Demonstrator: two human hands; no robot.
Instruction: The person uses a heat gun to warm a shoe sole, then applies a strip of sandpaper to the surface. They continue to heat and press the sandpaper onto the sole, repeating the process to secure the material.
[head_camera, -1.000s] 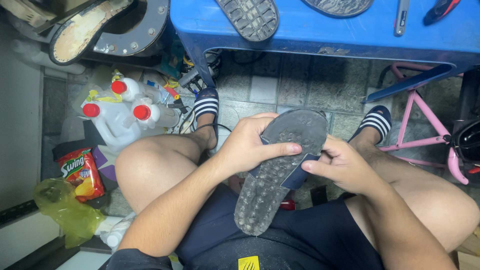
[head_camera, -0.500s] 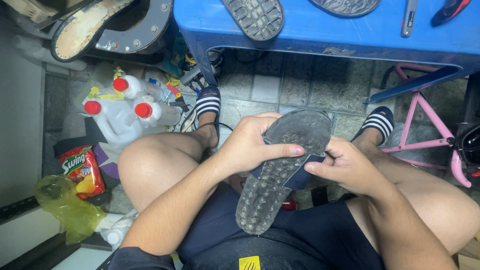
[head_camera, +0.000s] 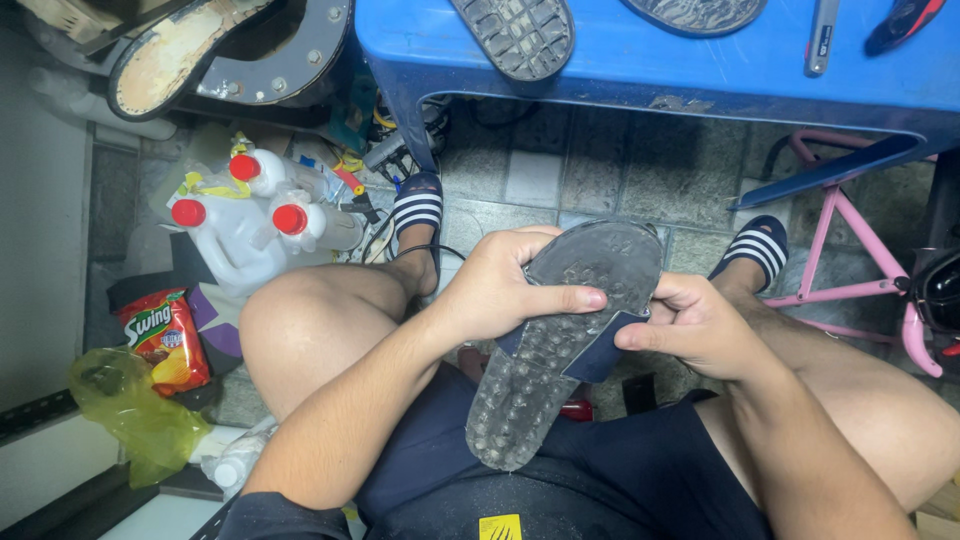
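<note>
Though gripped by both hands (head_camera: 600, 310), sandal (head_camera: 560, 350) sole-up, v. worn.

Red snack bag (head_camera: 165, 340) on floor, left of knee; yellow plastic bag (head_camera: 135, 410) just beside it. Small yellow label (head_camera: 500, 527) on shorts.

Slipper (head_camera: 560, 350) sole-up between left hand (head_camera: 495, 285) and right hand (head_camera: 700, 325), over lap, table (head_camera: 650, 60) ahead.

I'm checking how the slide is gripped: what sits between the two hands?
In the head view, the grey studded sole of the slide spans between left hand and right hand; both grip it.
</note>
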